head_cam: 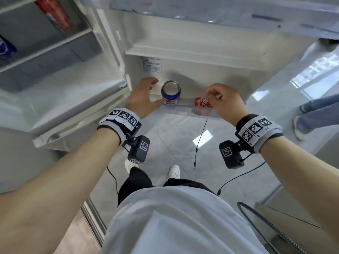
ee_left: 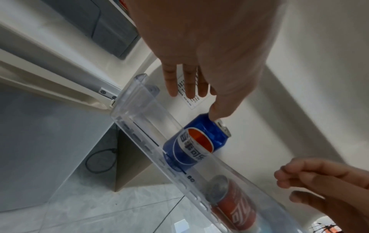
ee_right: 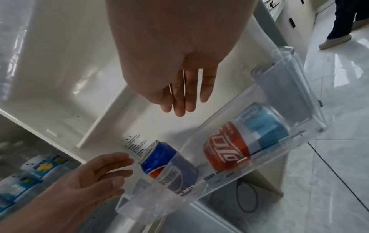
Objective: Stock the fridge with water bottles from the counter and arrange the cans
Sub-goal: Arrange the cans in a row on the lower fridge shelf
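Observation:
A blue cola can (head_cam: 171, 94) stands upright at the left of the clear door bin (head_cam: 183, 111). My left hand (head_cam: 154, 92) is open beside it, and the thumb tip reaches the blue can's (ee_left: 196, 141) top rim. A red cola can (head_cam: 201, 104) lies on its side to the right in the bin. My right hand (head_cam: 212, 96) hovers over it, fingers loosely bent and holding nothing. In the right wrist view a light blue can (ee_right: 263, 126) lies end to end beyond the red can (ee_right: 225, 149), under my right hand (ee_right: 179, 107). No water bottle is in view.
The fridge door's upper shelf (head_cam: 183, 50) juts out above the bin. Left, the fridge shelves hold a red can (head_cam: 55, 13) and a blue can (head_cam: 5, 46). Another person's legs (head_cam: 315, 114) stand on the tiled floor at right.

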Action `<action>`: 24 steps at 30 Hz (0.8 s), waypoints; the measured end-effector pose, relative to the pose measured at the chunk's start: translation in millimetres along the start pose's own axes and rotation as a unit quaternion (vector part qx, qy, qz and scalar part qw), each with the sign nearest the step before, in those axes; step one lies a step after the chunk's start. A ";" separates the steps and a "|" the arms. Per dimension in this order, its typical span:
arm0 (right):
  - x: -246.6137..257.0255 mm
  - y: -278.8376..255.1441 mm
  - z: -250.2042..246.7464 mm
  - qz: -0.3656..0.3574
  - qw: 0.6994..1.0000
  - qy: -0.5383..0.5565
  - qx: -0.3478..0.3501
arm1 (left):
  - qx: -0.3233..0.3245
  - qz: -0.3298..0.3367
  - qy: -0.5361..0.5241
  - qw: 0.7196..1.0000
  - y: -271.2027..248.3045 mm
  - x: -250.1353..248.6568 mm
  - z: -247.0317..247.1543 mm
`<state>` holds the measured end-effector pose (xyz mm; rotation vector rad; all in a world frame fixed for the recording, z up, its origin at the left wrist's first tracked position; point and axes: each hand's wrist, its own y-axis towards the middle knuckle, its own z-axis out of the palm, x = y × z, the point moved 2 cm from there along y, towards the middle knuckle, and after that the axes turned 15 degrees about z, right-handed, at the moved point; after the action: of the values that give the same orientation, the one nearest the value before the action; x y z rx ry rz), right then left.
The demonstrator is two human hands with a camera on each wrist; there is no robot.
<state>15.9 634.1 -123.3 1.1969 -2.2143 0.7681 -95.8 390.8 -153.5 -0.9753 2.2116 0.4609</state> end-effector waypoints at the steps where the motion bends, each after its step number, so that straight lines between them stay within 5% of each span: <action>1: -1.6 2.6 0.8 0.002 1.000 -0.012 0.003 | 0.017 -0.007 0.013 1.000 6.1 0.5 1.5; 8: -6.1 30.1 -2.8 0.019 0.979 -0.183 0.082 | 0.111 -0.042 0.006 0.993 47.7 3.3 28.4; 13: -0.1 54.5 -3.0 0.027 0.950 -0.277 0.145 | 0.064 -0.040 -0.024 0.997 54.8 4.6 28.0; 19: 1.3 76.4 -3.1 0.056 0.919 -0.335 0.200 | -0.100 -0.070 -0.159 0.980 47.1 -0.7 13.7; 24: 9.7 86.4 7.3 0.036 0.863 -0.451 0.224 | -0.096 -0.057 -0.142 0.984 42.2 -6.6 6.3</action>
<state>-64.2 662.7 -142.6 2.0289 -2.9165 0.8975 -121.4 425.5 -151.3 -1.0571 1.8706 0.7229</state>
